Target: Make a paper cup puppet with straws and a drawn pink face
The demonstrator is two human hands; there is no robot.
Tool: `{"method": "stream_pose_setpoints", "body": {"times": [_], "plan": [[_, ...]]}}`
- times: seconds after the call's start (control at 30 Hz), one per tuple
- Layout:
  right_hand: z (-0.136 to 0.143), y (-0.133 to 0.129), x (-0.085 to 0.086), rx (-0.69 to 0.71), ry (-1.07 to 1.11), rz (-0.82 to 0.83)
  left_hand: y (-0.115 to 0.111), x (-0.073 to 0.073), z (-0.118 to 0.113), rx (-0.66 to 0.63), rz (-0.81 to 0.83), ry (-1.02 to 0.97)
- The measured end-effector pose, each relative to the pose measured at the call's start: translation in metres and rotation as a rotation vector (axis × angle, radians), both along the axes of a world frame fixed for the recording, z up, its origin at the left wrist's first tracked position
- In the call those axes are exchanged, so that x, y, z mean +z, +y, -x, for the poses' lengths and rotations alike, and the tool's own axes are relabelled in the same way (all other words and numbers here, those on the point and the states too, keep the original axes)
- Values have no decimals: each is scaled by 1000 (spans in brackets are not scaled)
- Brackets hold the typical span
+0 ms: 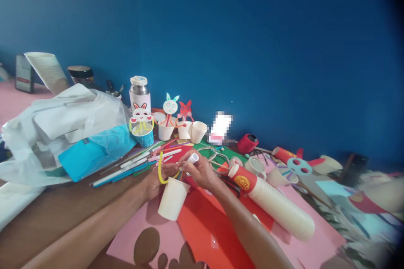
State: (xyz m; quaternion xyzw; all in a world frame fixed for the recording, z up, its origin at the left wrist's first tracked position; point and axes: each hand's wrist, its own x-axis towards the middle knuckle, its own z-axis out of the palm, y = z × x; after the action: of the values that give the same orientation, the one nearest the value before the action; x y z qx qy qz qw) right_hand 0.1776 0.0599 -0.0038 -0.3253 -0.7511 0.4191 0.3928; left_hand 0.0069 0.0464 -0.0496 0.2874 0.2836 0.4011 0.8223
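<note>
A plain white paper cup (173, 199) tilts a little in front of me, over pink and red paper. My left hand (160, 178) is closed at its rim, the fingertips partly hidden behind the cup and my other hand. A yellow pipe cleaner (160, 169) curves up beside those fingers, and thin coloured stems show at the cup's mouth. Just above the rim my right hand (203, 170) grips a white tube (193, 158) with a round end, perhaps a marker. What its tip touches is hidden by my fingers.
Paper cups with bunny-like figures (171, 107) stand along the wall near a flask (139, 92). Markers (135, 162) lie to the left, by a plastic bag (104, 109) of paper. On the right lie a long cup stack (277, 206), scissors (217, 157) and red thread (247, 143).
</note>
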Motion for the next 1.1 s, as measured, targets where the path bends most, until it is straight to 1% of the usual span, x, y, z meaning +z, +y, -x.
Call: {"method": "stream_pose_setpoints", "body": {"times": [0.17, 0.27, 0.43, 0.53, 0.73, 0.83, 0.93, 1.1], "plan": [[-4, 6, -1, -70, -18, -99, -4, 5, -3, 6, -18, 52], [-7, 7, -1, -71, -55, -94, -4, 7, -2, 16, -9, 73], [-3, 2, 1, 9, -46, -21, -2, 1, -1, 44, -12, 70], [-1, 2, 1, -21, -22, -58, -2, 0, -2, 49, -12, 76], [-7, 7, -2, -69, -65, -107, -6, 6, -3, 35, -2, 98], [-8, 6, -1, -41, -90, -102, -5, 9, -2, 28, 4, 103], [-6, 3, 0, 4, -94, -64, -3, 6, -1, 27, 1, 99], [-3, 2, -2, -26, -37, -73, 0, -4, -2, 49, -5, 108]]}}
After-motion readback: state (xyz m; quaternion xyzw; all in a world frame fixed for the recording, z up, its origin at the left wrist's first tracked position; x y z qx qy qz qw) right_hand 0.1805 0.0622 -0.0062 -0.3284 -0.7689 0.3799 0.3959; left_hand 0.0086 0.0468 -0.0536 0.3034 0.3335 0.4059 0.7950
